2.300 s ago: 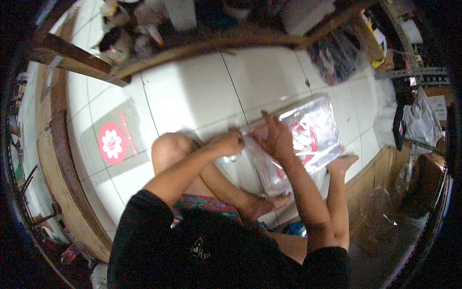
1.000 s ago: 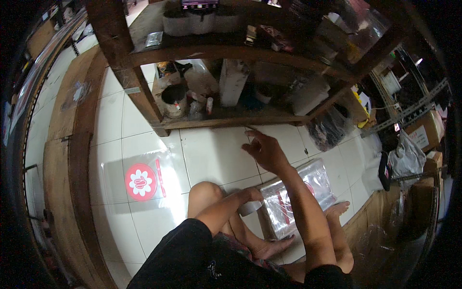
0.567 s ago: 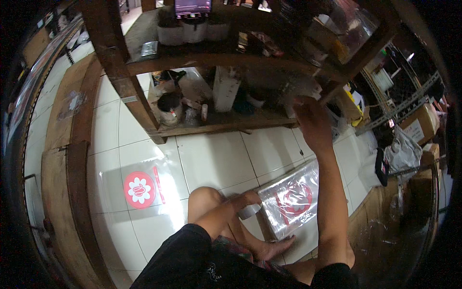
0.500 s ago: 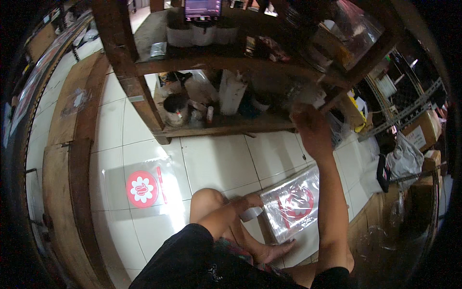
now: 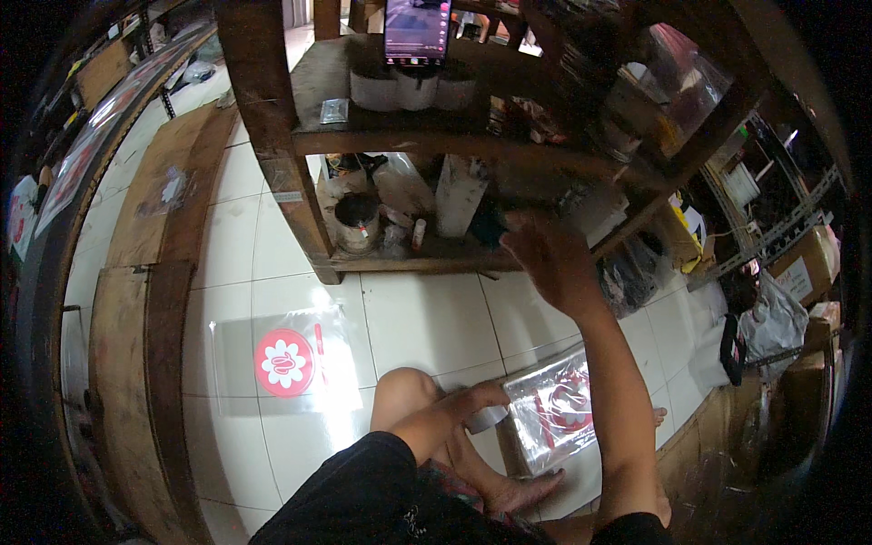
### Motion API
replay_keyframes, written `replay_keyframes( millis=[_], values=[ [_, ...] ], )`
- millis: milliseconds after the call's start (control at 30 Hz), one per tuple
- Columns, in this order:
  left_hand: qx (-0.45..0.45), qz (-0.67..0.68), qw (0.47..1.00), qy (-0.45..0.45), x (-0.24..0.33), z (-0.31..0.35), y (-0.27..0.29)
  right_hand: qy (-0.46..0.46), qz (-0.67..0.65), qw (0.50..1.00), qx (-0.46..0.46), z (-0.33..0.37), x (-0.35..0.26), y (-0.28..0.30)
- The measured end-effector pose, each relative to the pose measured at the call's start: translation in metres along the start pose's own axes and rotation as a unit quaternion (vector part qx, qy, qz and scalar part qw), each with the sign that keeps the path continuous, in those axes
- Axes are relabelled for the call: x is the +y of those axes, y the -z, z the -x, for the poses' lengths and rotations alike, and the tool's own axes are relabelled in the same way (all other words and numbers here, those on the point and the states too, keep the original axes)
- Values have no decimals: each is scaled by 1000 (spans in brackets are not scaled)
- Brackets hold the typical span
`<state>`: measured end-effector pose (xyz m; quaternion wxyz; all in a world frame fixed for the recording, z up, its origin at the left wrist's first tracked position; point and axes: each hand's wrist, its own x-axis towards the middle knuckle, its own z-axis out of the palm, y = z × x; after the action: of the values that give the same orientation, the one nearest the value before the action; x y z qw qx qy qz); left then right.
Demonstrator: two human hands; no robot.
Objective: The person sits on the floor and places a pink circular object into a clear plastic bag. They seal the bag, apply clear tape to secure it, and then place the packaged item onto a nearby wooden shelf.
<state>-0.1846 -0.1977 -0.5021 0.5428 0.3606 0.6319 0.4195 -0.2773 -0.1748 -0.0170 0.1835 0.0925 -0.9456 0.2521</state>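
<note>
I sit on a white tiled floor (image 5: 427, 318) in front of a wooden shelf unit (image 5: 381, 136). My right hand (image 5: 549, 259) is raised in front of the lower shelf with its fingers spread and nothing in it. My left hand (image 5: 481, 404) rests low by my knee, closed on a small roll of tape (image 5: 486, 418). Just right of it lies a stack of clear plastic bags with a red round print (image 5: 559, 418) on the floor by my legs.
A single clear bag with a red flower print (image 5: 283, 361) lies on the tiles at left. Wooden boards (image 5: 150, 300) lie along the left. The lower shelf holds a metal pot (image 5: 356, 222), bottles and bags. A phone (image 5: 418, 29) stands on the upper shelf. Boxes and bags crowd the right.
My right hand has left the bag stack and risen toward the lower shelf, now drawn slightly left. My head has tilted up, bringing the shelves into view. The left hand stays by the knee.
</note>
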Motion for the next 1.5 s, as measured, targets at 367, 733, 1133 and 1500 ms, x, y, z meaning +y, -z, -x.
replay_keyframes(
  millis=[367,733,1133,1500],
  values=[
    [20,39,998,34,-19,-2,-5,215,176,936,216,-75,-21,18],
    [102,102,989,25,65,85,9,-62,-23,943,325,-223,-102,-41],
    [137,18,990,-20,69,67,-2,-180,-37,940,289,-261,-124,-51],
    [117,-3,993,-17,64,59,-7,-171,-26,939,299,-275,-110,-58]
  ],
)
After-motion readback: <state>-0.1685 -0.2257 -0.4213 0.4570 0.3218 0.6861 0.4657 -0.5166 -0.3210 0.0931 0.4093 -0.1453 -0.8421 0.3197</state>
